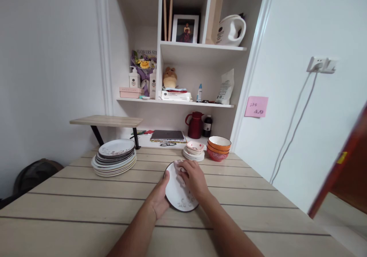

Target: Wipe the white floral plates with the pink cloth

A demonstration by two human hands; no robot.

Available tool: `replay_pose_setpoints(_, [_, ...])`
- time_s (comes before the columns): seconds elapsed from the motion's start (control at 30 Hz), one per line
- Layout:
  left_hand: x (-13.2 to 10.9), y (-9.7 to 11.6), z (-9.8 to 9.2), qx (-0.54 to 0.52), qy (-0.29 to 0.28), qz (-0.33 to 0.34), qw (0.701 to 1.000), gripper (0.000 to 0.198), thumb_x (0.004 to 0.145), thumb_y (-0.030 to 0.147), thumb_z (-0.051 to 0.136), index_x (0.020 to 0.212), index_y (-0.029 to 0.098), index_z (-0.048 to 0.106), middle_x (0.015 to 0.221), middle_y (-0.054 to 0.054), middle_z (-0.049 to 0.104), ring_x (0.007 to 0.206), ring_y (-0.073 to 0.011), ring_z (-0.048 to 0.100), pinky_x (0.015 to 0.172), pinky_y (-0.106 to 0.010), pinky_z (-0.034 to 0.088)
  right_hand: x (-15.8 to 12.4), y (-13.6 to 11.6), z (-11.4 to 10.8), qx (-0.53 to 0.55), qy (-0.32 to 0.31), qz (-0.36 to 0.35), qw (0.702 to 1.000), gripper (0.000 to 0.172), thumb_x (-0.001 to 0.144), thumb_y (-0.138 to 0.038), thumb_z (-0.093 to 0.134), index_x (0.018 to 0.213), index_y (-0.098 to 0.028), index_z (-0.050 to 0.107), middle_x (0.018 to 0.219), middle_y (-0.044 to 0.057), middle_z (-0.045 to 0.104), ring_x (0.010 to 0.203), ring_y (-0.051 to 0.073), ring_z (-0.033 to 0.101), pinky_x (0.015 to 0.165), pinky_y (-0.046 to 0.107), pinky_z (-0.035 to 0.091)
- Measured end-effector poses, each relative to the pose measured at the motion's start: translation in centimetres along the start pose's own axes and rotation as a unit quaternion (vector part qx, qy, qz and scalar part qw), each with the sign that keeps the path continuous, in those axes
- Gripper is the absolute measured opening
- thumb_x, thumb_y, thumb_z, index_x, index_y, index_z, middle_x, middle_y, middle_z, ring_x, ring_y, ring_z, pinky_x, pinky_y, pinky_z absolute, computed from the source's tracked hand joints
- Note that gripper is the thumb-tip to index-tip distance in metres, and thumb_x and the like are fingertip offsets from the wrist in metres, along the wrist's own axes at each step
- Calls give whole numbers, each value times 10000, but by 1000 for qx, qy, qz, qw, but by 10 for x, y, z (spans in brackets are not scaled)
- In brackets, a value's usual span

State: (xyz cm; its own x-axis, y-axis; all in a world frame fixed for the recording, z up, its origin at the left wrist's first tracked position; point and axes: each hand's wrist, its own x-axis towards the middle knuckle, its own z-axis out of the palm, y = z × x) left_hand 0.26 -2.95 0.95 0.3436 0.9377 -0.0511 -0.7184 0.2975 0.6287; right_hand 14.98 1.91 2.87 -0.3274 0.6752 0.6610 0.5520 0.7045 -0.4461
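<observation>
A white plate (pixel 175 192) with a dark rim and a small floral pattern is tilted up above the table in front of me. My left hand (pixel 159 196) grips its left edge, thumb on the face and the other fingers hidden behind. My right hand (pixel 195 177) is on the plate's upper right face, fingers bent and pressing a pale crumpled cloth (pixel 179 168) against it. The cloth is mostly covered by the fingers, so its full size is hidden.
Stacked plates (pixel 114 161) stand at the left near a raised wooden shelf (pixel 106 121). Behind the plate are small dishes (pixel 194 155) and stacked bowls (pixel 218 148). Farther back sit a laptop (pixel 168 135), glasses (pixel 168 144), a red jug (pixel 195 125) and a dark bottle (pixel 207 126).
</observation>
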Motion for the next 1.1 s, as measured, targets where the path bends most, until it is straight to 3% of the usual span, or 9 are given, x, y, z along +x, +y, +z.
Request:
replay_pose_setpoints(0.1, [1, -1, -3, -21, -9, 13, 1000, 654, 867, 458, 597, 1436, 181, 432, 1245, -169, 663, 1161, -302, 618, 1061, -463, 394, -3, 4, -4, -14, 18, 33, 999, 233, 857, -319, 593, 1057, -293, 710, 1097, 89, 608, 1026, 279, 513, 897, 406, 413])
replay_pose_setpoints(0.2, [2, -2, -5, -39, -13, 19, 999, 666, 865, 450, 601, 1444, 177, 419, 1248, -173, 660, 1169, -302, 613, 1063, -464, 392, -9, 4, -5, -41, 16, 82, 996, 284, 864, -434, 574, 1089, -320, 706, 1050, 82, 555, 960, 260, 526, 772, 346, 434])
replay_pose_setpoints(0.37, [1, -2, -6, -50, -3, 13, 999, 626, 877, 476, 567, 1401, 145, 478, 1243, -176, 661, 1169, -306, 609, 1050, -457, 405, -16, 0, -5, -91, -62, 130, 985, 348, 908, -461, 487, 1200, -347, 638, 1012, 54, 533, 826, 194, 562, 696, 285, 398])
replay_pose_setpoints(0.43, [1, -2, -7, -52, -4, 11, 999, 634, 881, 498, 549, 1398, 138, 481, 1239, -175, 663, 1170, -304, 607, 1046, -452, 409, -18, 0, -7, -95, -104, 120, 983, 419, 900, -472, 494, 1283, -327, 581, 1081, 69, 536, 849, 201, 575, 701, 288, 398])
replay_pose_setpoints(0.53, [1, -2, -8, -50, -8, 3, 999, 677, 880, 551, 513, 1410, 133, 467, 1245, -174, 660, 1190, -300, 594, 1046, -442, 411, -19, 2, -11, -79, -173, 97, 977, 687, 774, -492, 651, 1403, -293, 459, 1195, 89, 505, 903, 223, 577, 719, 298, 414])
replay_pose_setpoints(0.6, [1, -1, -9, -46, -9, 2, 999, 695, 879, 584, 483, 1412, 139, 466, 1261, -171, 652, 1209, -295, 580, 1055, -433, 402, -20, 3, -13, -64, -197, 92, 974, 777, 691, -403, 729, 1403, -272, 448, 1205, 88, 494, 907, 220, 573, 746, 302, 428])
replay_pose_setpoints(0.7, [0, -1, -9, -39, -14, 1, 999, 725, 862, 638, 444, 1406, 161, 476, 1275, -165, 645, 1230, -298, 563, 1067, -447, 385, -20, 3, -13, -30, -189, 69, 979, 599, 720, -243, 661, 1305, -231, 530, 1142, 81, 510, 930, 212, 567, 805, 307, 442])
replay_pose_setpoints(0.87, [-1, -2, -5, -28, -36, -11, 999, 736, 845, 682, 416, 1380, 185, 508, 1265, -158, 652, 1219, -304, 572, 1065, -471, 382, -18, -7, -2, 3, -171, 1, 985, 367, 810, -254, 603, 1177, -244, 614, 1116, 73, 533, 970, 210, 558, 842, 304, 453])
replay_pose_setpoints(1.1, [-2, -3, 1, -3, -4, 27, 1000, 631, 849, 504, 603, 1379, 176, 504, 1234, -167, 670, 1152, -295, 622, 1054, -439, 397, -10, -7, 5, -117, -82, -14, 990, 516, 832, -134, 508, 1326, -276, 545, 1187, 91, 559, 1020, 227, 549, 846, 315, 454])
